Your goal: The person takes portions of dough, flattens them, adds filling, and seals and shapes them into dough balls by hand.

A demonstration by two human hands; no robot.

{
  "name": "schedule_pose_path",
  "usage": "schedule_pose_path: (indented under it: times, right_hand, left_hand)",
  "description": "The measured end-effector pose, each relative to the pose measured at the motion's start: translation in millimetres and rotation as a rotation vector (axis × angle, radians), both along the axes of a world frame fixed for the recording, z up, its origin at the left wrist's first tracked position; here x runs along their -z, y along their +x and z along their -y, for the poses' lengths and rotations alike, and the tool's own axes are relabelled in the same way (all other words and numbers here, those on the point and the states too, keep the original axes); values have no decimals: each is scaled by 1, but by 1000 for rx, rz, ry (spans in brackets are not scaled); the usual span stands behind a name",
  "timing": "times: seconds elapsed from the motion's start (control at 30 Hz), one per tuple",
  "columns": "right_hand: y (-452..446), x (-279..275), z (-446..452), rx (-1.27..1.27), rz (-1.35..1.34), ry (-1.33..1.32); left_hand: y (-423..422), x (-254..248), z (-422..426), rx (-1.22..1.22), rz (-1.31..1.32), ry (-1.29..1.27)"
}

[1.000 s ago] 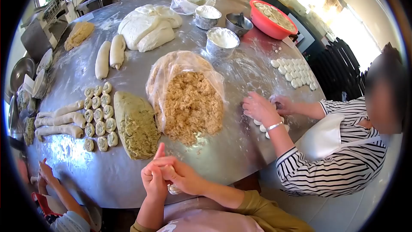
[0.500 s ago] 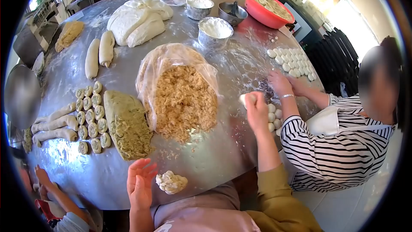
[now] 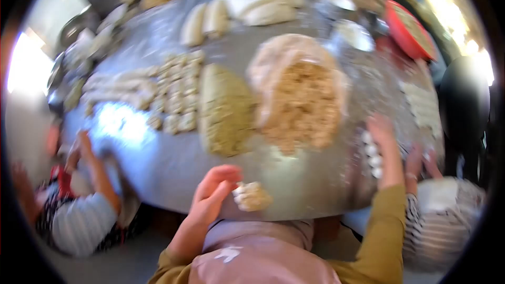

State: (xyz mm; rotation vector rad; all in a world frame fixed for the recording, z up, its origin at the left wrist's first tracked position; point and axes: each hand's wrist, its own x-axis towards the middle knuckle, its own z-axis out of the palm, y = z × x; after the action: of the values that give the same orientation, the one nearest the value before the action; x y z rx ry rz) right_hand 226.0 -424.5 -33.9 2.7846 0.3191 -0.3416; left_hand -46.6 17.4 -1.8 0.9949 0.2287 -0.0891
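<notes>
My left hand [image 3: 216,186] is beside a small lumpy mound of pale pieces [image 3: 252,196] at the near table edge. Its fingers are bent, the thumb a little apart, with nothing visible between them. Further right, my right hand [image 3: 380,126] reaches down to the tabletop at the far end of a row of white dough balls [image 3: 372,153]. Blur hides its fingertips and anything in them. Ahead of me lie crumbly tan filling [image 3: 307,108] in a clear plastic bag [image 3: 273,55] and a long greenish mass [image 3: 225,110].
Dough rolls [image 3: 118,87] and several cut pieces [image 3: 178,89] lie on the left. A large dough mass [image 3: 258,0], bowls of white powder [image 3: 353,36] and a red basin [image 3: 410,29] stand at the back. Co-workers' hands are at left [image 3: 79,150] and right [image 3: 421,163].
My view has swung, shifting the table's contents rightward in the picture. My left hand's fingers have bent. The right hand, earlier raised with a pale dough piece, is now down by the dough balls.
</notes>
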Motion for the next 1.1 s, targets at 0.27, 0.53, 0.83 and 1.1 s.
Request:
schedule_pose_path:
  times: [0.27,0.53,0.83,1.1]
  right_hand:
    - [-57,-19,-51,122,554,607]
    - [-134,-60,-239,-507,344,992]
    - [-95,-39,-359,-713,357,994]
    - [-102,-7,-359,-586,306,1015]
  left_hand:
    - [46,61,-106,-807,-330,1260]
    - [98,66,-136,-622,-416,1519]
    - [43,57,-114,-711,-174,274]
    - [7,17,-90,-417,-26,-572]
